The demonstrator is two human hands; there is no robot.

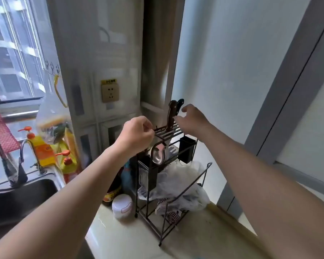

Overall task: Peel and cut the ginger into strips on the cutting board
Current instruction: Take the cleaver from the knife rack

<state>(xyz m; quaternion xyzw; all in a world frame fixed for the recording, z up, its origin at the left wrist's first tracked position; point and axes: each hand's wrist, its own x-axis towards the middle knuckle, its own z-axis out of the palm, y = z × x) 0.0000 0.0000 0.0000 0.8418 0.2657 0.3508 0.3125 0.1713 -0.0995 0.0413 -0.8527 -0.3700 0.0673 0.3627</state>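
Standing in the black wire rack (206,170), the brown-handled knife (171,116) is half hidden. What the curled left hand (137,134) holds cannot be told; the right hand (194,119) is spread, empty.

Both arms reach forward, left hand (137,133) curled at the fingers (147,128), right hand (194,120) loosely spread

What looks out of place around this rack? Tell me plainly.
Crumpled plastic bags are stuffed into the lower shelves of the black rack and bulge out past its frame over the counter. Nothing looks spilled, broken or tipped over.
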